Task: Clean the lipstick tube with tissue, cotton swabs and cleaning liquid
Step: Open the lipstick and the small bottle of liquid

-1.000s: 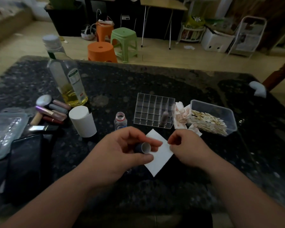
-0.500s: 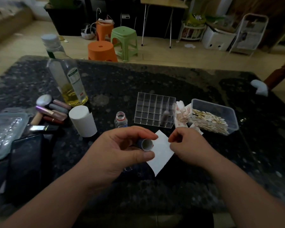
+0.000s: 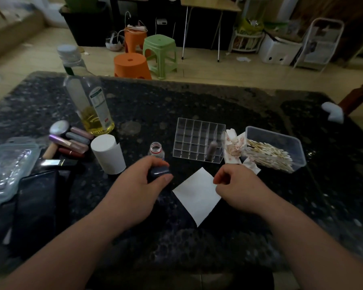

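Left hand [image 3: 138,185] gripping dark lipstick tube [image 3: 158,172] left of tissue [image 3: 197,194]; right hand [image 3: 237,185] pinching tissue edge. Best wrapping tissue snugly, rotating tube.

1. We are gripping a dark tube [image 3: 158,172] in our left hand [image 3: 134,191], just before the open vial [image 3: 156,150].
2. Our right hand [image 3: 237,185] is pinching the tissue [image 3: 196,195] lying on the table [image 3: 197,105].
3. Swabs [image 3: 266,154] are sitting in the tub [image 3: 281,139].
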`<action>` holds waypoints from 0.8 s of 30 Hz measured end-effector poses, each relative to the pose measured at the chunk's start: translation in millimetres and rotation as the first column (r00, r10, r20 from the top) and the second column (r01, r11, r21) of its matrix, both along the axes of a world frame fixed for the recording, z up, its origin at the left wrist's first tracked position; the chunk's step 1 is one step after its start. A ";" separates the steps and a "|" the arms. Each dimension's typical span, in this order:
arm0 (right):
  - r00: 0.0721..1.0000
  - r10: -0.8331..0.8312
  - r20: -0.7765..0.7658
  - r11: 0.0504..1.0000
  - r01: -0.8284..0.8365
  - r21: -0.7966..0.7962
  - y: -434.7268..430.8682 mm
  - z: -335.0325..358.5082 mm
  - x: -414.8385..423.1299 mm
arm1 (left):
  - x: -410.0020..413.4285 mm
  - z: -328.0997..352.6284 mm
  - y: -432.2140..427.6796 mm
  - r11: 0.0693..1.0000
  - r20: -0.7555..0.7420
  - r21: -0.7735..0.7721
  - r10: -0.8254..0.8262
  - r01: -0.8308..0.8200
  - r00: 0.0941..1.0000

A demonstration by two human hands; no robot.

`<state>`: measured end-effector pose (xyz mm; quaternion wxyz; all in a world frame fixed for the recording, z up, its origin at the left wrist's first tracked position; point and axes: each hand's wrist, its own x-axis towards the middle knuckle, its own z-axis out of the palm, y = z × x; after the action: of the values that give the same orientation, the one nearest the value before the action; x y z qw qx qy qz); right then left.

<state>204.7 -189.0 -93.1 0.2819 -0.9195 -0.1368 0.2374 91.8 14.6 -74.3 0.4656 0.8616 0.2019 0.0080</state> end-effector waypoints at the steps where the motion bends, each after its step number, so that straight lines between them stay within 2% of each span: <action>1: 1.000 0.017 -0.003 1.000 -0.017 -0.019 0.0 -1.9 1.1 | 1.0 -0.3 3.5 0.998 0.013 0.055 0.034 -0.035 0.999; 5: 0.995 0.095 -0.037 0.985 -0.099 -0.142 0.6 -12.9 4.0 | 6.4 -4.5 21.2 0.965 0.051 0.239 0.097 -0.107 0.994; 8: 0.991 0.126 0.039 0.962 -0.112 -0.247 5.4 -20.3 7.3 | 11.1 -10.2 25.4 0.964 0.009 0.258 0.071 -0.071 0.997; 10: 0.972 0.145 0.185 0.956 -0.089 -0.279 15.2 -22.6 9.2 | 14.3 -13.3 24.7 0.978 -0.018 0.198 0.076 -0.071 0.997; 11: 0.960 0.144 0.241 0.968 -0.086 -0.234 23.3 -23.1 8.7 | 16.4 -14.5 24.3 0.990 -0.027 0.092 0.105 -0.102 0.994; 12: 0.954 0.139 0.266 0.983 -0.100 -0.156 33.3 -23.2 6.5 | 17.7 -15.1 24.0 0.983 -0.035 -0.101 0.153 -0.155 0.988; 13: 0.960 0.129 0.250 0.991 -0.119 -0.056 44.5 -22.3 2.7 | 18.1 -13.6 23.9 0.913 -0.048 -0.356 0.198 -0.202 0.979; 15: 0.987 0.105 0.125 0.987 -0.120 0.112 67.2 -24.9 -6.7 | 16.3 -8.2 24.8 0.609 -0.057 -0.773 0.215 -0.179 0.975; 17: 0.989 0.122 0.079 0.983 -0.131 0.131 84.2 -36.2 -11.8 | 13.4 -2.5 25.8 0.299 -0.036 -0.951 0.152 -0.081 0.988; 19: 0.979 0.152 0.134 0.983 -0.164 0.082 94.3 -49.5 -11.8 | 11.0 -0.1 24.9 0.085 -0.016 -0.996 0.119 -0.026 0.993; 21: 0.975 0.154 0.160 0.984 -0.166 0.066 99.3 -55.6 -10.0 | 8.6 -0.2 22.3 -0.005 -0.011 -1.000 0.115 -0.010 0.993; 24: 0.969 0.153 0.196 0.984 -0.169 0.064 103.9 -61.0 -8.9 | 7.2 -1.4 21.6 -0.033 -0.012 -0.999 0.107 -0.008 0.994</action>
<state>195.8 -85.0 -154.1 0.2838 -0.9118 -0.2467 0.1648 98.9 36.2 -75.7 0.9482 0.2556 0.1658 -0.0903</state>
